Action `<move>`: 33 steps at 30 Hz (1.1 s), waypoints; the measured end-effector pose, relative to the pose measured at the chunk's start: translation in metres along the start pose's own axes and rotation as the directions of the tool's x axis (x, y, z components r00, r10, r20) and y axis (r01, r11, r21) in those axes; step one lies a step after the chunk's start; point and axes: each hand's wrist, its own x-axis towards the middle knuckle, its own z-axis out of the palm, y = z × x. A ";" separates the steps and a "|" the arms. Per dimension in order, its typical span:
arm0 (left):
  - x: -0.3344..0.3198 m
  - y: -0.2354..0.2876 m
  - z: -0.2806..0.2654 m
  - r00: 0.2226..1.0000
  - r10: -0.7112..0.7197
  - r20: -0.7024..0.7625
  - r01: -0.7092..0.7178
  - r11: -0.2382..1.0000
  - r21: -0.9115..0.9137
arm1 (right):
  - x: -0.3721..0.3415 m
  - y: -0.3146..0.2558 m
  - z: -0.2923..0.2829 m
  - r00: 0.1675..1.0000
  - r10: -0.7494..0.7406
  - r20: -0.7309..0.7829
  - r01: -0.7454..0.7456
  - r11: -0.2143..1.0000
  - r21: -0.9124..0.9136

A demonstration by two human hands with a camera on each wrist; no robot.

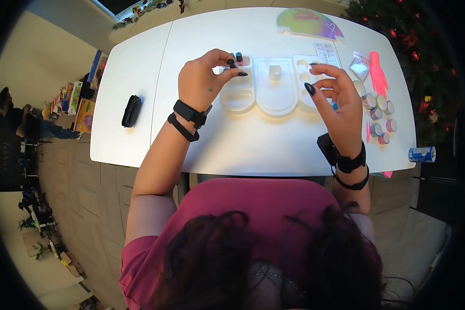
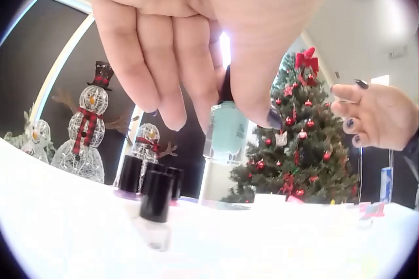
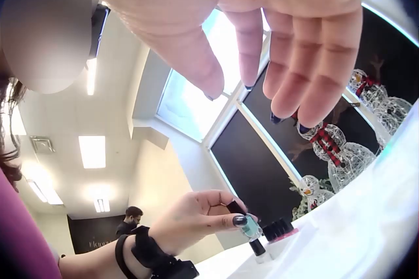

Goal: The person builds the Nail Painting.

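Note:
Between thumb and fingers, the left hand (image 1: 201,77) pinches the black cap of a mint-green polish bottle (image 2: 228,132), held upright above the table. Below it in the left wrist view stand several black-capped bottles, a clear one (image 2: 156,210) nearest. In the head view the hand is over the left section of a white tray (image 1: 237,101). The right hand (image 1: 338,106) hovers above the tray's right section, fingers relaxed and apart, holding nothing; the right wrist view shows its fingers (image 3: 308,63) loosely bent.
The tray's middle section (image 1: 275,98) holds a small pale block. Several small jars (image 1: 375,113), a pink hand form (image 1: 377,75) and a blue can (image 1: 422,154) are at the right. A black case (image 1: 132,111) lies at the left; a colourful board (image 1: 307,25) lies at the back.

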 end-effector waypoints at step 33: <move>-0.022 0.003 -0.012 0.994 0.105 0.034 -0.109 0.983 0.147 | 0.054 0.094 -0.193 1.000 -0.022 0.022 0.031 0.621 -0.783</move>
